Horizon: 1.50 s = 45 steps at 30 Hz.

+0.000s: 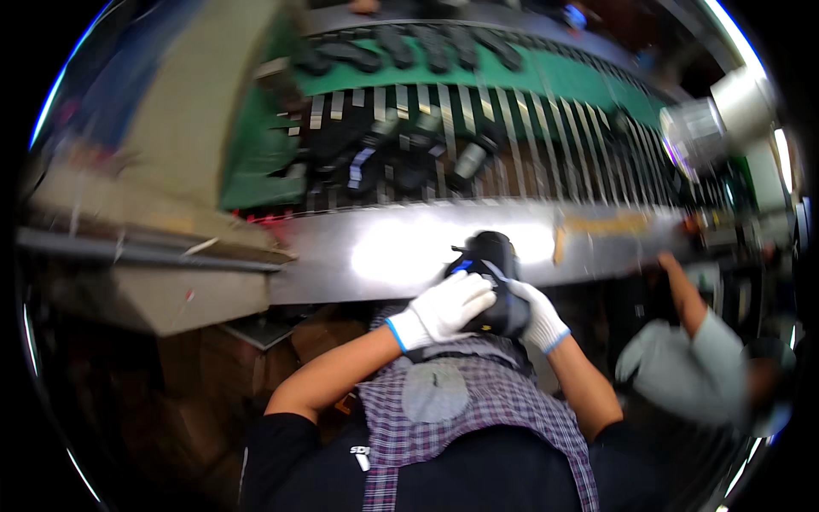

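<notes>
A black shoe [492, 249] with small blue and pale marks is held close to my apron, over the near edge of the metal ledge. My left hand [445, 309], in a white knit glove with a blue cuff, lies across its upper left side with the fingers pressed on it. Gripping the opposite side is my gloved right hand [541, 317], its fingertips partly hidden by the shoe. Motion blur hides the finer details of the shoe.
Beyond the shiny metal ledge [328, 260] runs a slatted roller conveyor [554, 162] carrying several dark shoes [418, 149]. Dark soles [435, 47] lie on a green belt [554, 77] farther back. A pale panel [162, 299] stands left; a co-worker [691, 367] is at right.
</notes>
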Each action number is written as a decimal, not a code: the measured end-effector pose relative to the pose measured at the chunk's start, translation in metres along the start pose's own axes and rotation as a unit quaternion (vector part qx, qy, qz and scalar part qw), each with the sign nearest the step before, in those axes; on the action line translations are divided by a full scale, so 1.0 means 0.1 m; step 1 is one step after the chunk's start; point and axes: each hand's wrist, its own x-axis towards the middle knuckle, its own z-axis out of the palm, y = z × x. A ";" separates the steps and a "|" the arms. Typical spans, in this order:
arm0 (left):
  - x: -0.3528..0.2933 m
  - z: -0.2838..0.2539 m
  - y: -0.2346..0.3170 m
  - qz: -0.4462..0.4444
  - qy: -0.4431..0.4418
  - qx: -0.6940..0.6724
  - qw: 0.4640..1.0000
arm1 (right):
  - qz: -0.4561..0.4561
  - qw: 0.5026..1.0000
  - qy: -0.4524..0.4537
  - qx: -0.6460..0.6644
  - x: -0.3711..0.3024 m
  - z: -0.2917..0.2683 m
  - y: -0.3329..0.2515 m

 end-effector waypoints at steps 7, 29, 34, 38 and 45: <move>-0.61 -0.31 -0.74 -0.457 0.061 0.130 0.878 | -0.257 0.965 0.035 0.026 0.84 -0.50 -1.60; -1.08 -1.13 -3.16 -0.661 0.293 0.082 0.686 | -0.103 0.813 0.219 -0.529 -0.14 -1.59 0.61; -0.63 -1.50 -2.93 -0.667 0.242 0.070 0.701 | -0.138 0.769 0.200 -0.591 -0.13 -0.96 0.39; -0.23 -2.04 -2.65 -0.608 0.215 0.144 0.751 | -0.152 0.784 0.175 -0.576 -0.08 -0.75 0.36; -0.03 -2.76 -2.19 -0.394 0.164 0.172 0.888 | -0.186 0.745 0.099 -0.633 0.58 -0.18 0.10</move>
